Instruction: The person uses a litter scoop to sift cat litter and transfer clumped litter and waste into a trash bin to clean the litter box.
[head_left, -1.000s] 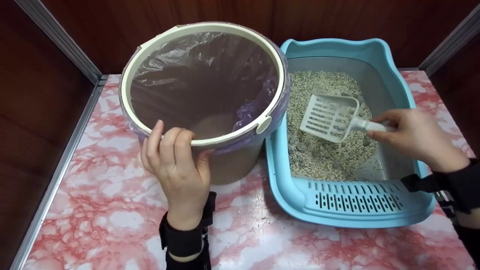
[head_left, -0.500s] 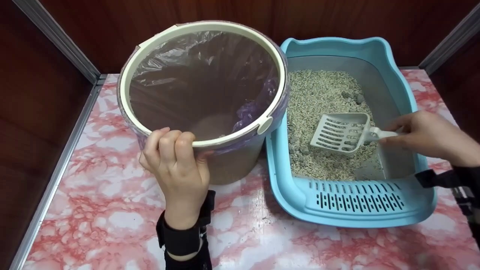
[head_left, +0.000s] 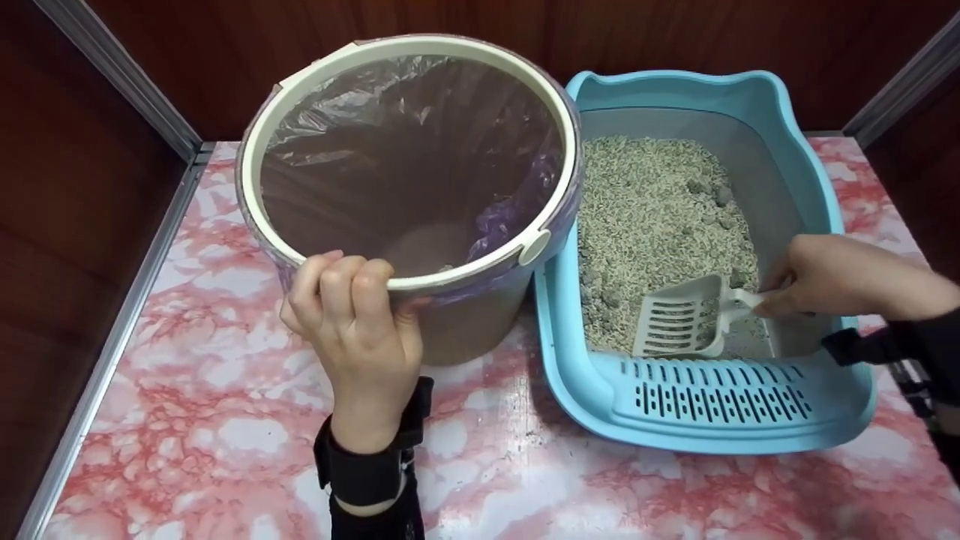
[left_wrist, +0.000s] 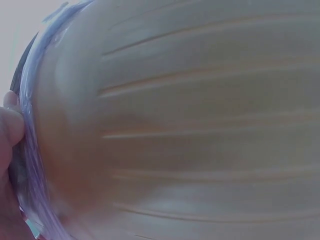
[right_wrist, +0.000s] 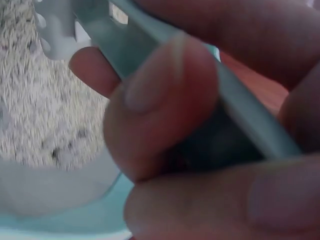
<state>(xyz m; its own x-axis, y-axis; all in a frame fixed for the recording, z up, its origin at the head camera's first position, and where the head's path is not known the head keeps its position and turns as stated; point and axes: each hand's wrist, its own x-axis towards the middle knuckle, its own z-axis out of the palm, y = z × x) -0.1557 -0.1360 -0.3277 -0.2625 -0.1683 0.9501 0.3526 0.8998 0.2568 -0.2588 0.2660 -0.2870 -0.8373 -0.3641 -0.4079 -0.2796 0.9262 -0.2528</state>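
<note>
My left hand (head_left: 356,330) grips the near rim of a trash bin (head_left: 469,322), fingers curled over the cream ring and thumb outside. A thin purplish bag (head_left: 420,112) lines the bin; its folded edge shows beside the hand in the left wrist view. With my right hand (head_left: 847,277) I hold a slotted litter scoop (head_left: 679,319) by its handle (right_wrist: 240,105). The scoop's head is tilted at the front of the litter (head_left: 652,210), inside a blue litter box (head_left: 559,352). Its lower edge meets the litter near the slotted front step; how deep it sits is hard to tell.
Dark clumps (head_left: 709,191) lie on the litter at the back right, with others along the left side. The bin stands against the box's left wall. A dark wooden panel (head_left: 487,19) closes off the back, and red-and-white marbled tabletop (head_left: 247,435) lies in front.
My right hand has brought the scoop from above the middle of the litter down and toward the front of the box. The left hand keeps its grip on the bin's rim.
</note>
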